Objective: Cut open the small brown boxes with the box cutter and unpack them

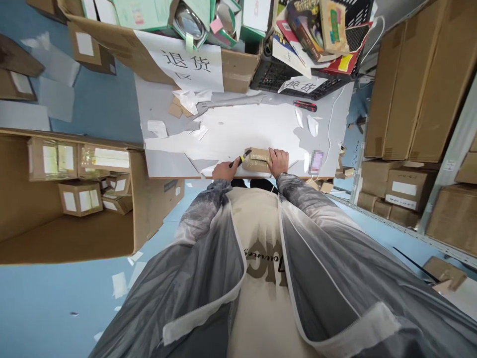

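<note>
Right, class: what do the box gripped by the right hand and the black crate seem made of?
Box: likely cardboard, matt brown, with glossy streaks suggesting clear tape. Black crate: probably moulded plastic, fairly dull, judging by its dark, latticed walls.

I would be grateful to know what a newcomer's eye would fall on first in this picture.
Probably the big carton with a white lettered sheet, at the back of the table, beside a black crate heaped with books. Nearer, the left hand holds a cutter at the left end of a small cardboard box, which the right hand grips by its right end.
</note>
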The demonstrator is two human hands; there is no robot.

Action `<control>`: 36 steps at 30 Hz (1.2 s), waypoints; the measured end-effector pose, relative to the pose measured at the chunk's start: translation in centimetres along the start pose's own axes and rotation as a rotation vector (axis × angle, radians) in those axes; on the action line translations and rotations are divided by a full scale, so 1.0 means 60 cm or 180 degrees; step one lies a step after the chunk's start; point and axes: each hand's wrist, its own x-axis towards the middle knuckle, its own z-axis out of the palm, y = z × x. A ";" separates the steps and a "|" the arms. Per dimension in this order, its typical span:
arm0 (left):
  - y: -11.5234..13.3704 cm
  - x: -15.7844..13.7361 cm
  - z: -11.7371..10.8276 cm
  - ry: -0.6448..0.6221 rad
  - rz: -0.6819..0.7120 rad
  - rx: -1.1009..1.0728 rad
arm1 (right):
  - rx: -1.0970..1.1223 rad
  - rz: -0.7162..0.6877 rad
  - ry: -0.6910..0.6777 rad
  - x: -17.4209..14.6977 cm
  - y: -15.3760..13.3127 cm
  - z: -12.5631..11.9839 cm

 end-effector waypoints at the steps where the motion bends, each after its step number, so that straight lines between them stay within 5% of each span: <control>1: 0.001 -0.002 0.004 0.0047 -0.0026 -0.0015 | -0.0005 -0.0009 0.0023 0.000 0.001 0.000; 24: -0.020 -0.011 -0.010 -0.0499 0.0241 0.0191 | -0.0009 0.0024 0.0248 0.003 -0.004 -0.007; 30: -0.033 -0.022 -0.007 -0.0691 0.0176 0.0373 | -0.0227 0.0340 0.0167 0.035 -0.019 -0.030; 36: -0.018 -0.015 -0.016 -0.0538 0.0089 0.0409 | 0.0238 -0.0037 0.0534 0.070 0.006 -0.051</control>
